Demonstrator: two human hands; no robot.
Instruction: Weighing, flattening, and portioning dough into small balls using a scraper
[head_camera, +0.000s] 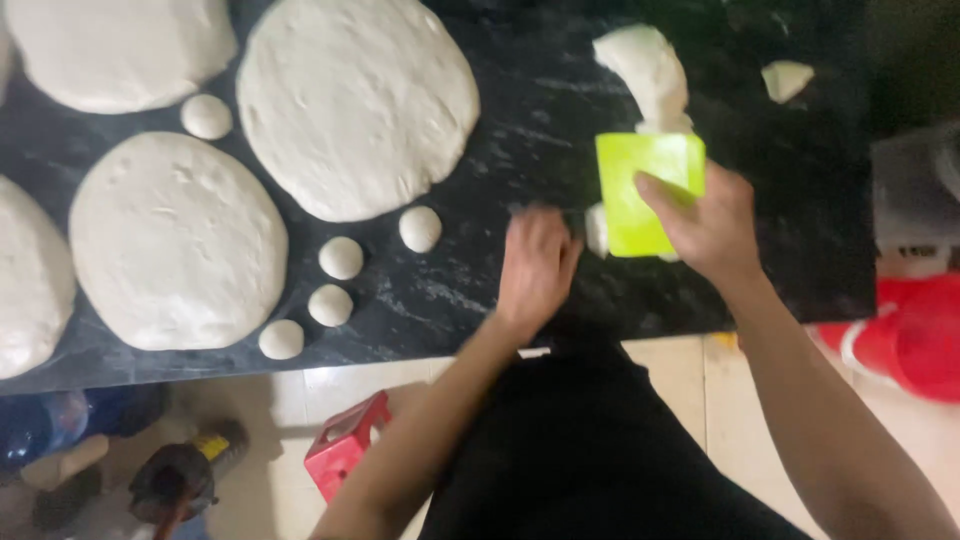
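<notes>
Our right hand gripping green scraper on dark marbled table, left hand beside scraper, blurred, grip unclear, flat dough rounds left of scraper, tiled floor below table.

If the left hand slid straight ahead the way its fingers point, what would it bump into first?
Probably the small bit of dough beside the green scraper that the right hand holds. The left hand is blurred, so its exact direction is uncertain.
</notes>
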